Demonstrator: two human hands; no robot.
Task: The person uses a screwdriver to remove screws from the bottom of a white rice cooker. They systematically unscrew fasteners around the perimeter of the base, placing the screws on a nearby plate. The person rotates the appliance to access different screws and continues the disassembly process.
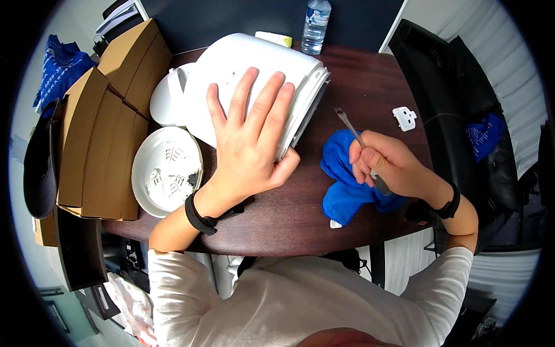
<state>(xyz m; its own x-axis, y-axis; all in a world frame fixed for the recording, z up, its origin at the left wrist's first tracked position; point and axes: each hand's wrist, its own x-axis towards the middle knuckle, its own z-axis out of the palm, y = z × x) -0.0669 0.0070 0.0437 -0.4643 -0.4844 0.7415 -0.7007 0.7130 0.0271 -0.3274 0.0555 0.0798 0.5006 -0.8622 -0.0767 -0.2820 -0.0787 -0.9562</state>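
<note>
My left hand (251, 130) lies flat with fingers spread on a white plastic appliance housing (231, 61), which rests on its side on the dark wooden table. A layered edge with a dark strip runs along the housing's right side. In my right hand (390, 162) is a screwdriver (350, 125), its metal shaft pointing up and left, apart from the housing. The fingers wrap round its handle and hide part of it. Beneath that hand lies a crumpled blue cloth (341, 199).
A round white tray (139, 188) holding small parts sits left of the housing, below a round white piece (165, 104). Cardboard boxes (95, 156) line the left side. A water bottle (315, 26) stands at the back; a small white plastic part (404, 118) lies at the right.
</note>
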